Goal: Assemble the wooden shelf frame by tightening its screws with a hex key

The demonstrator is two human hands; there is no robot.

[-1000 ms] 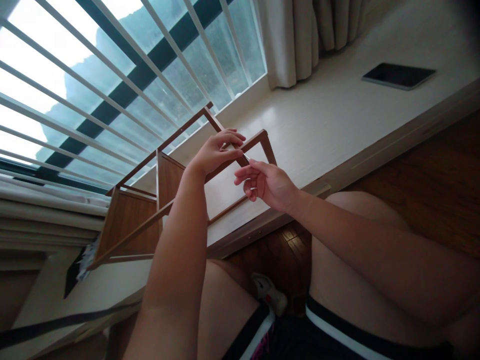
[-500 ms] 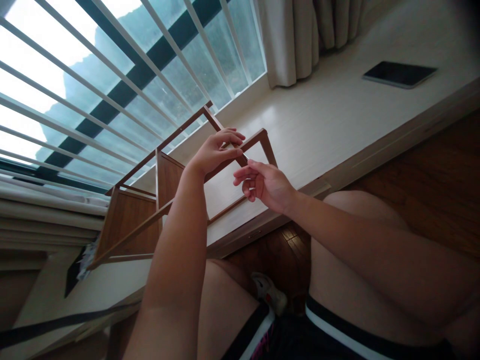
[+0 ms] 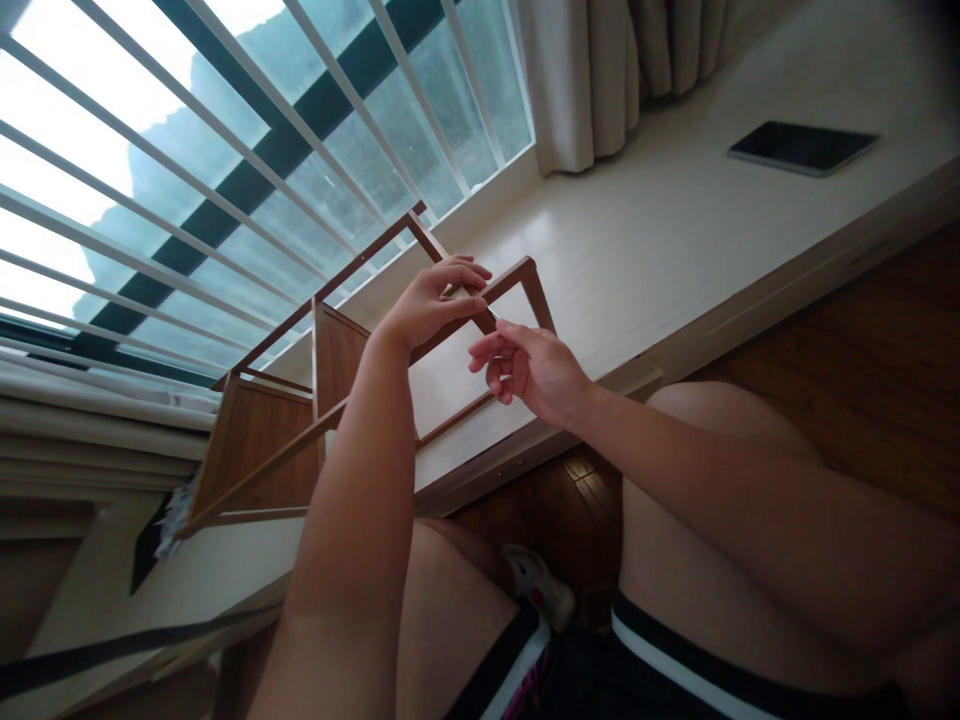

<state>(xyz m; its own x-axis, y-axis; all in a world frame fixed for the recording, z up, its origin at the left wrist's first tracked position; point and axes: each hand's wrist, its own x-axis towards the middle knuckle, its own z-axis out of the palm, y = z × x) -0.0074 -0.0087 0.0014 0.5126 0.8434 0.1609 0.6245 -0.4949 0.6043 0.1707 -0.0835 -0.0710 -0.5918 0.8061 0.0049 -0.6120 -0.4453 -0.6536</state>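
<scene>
A brown wooden rack (image 3: 343,357) with slim rails and flat panels lies on its side upon the pale window ledge (image 3: 600,260). My left hand (image 3: 433,300) is closed over a bar near its right end, with thumb and fingers on opposite sides of the wood. Just below, my right hand (image 3: 534,368) pinches a thin, shiny metal piece (image 3: 492,314) against the bar's end between thumb and forefinger. Its other fingers are curled loosely. Most of that piece is hidden, so its kind cannot be made out.
A dark-screened tablet (image 3: 806,148) lies on the ledge at right. White window bars (image 3: 330,165) rise behind the rack, and a grey curtain (image 3: 574,90) hangs beside them. Crumpled plastic (image 3: 175,518) sits at the rack's left end. A shoe (image 3: 536,585) is on the wooden floor.
</scene>
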